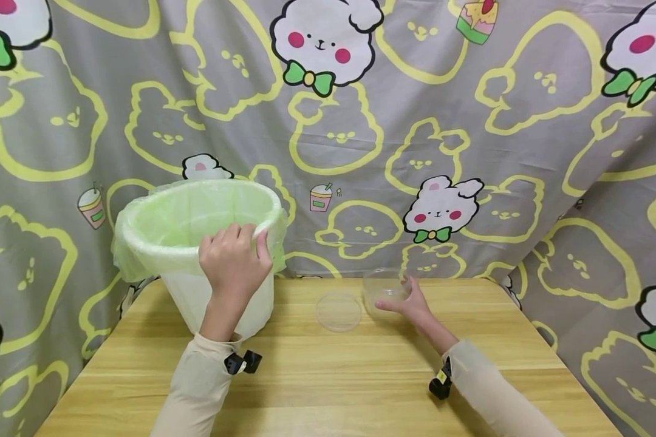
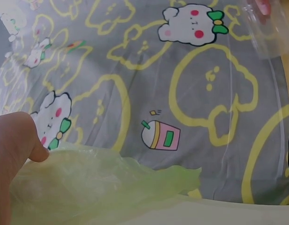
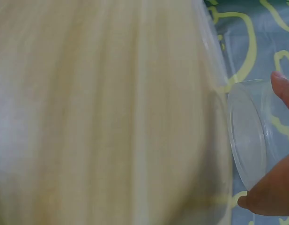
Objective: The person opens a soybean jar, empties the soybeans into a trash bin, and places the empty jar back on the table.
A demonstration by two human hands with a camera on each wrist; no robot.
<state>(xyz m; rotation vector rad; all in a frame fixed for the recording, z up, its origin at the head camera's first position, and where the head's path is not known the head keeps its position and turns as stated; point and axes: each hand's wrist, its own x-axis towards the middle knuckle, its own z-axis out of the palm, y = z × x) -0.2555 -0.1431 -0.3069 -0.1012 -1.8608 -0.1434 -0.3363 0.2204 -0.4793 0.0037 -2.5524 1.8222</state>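
My left hand [image 1: 235, 261] grips the near right rim of a white trash bin [image 1: 183, 288] at the left of the table. A pale green bag [image 1: 128, 246] lines the bin and is folded out over its rim; in the left wrist view the bag [image 2: 88, 178] bunches beside the thumb. At the back, right of centre, my right hand [image 1: 415, 303] holds a clear round plastic container [image 1: 379, 282] from its right side, thumb in front and fingers behind. A flat, clear round lid [image 1: 339, 312] lies on the table just left of the container.
The wood-patterned table [image 1: 328, 382] ends at the back against a grey curtain [image 1: 350, 145] printed with cartoon animals. This curtain also hangs down both sides. Each wrist wears a small black camera over a light sleeve.
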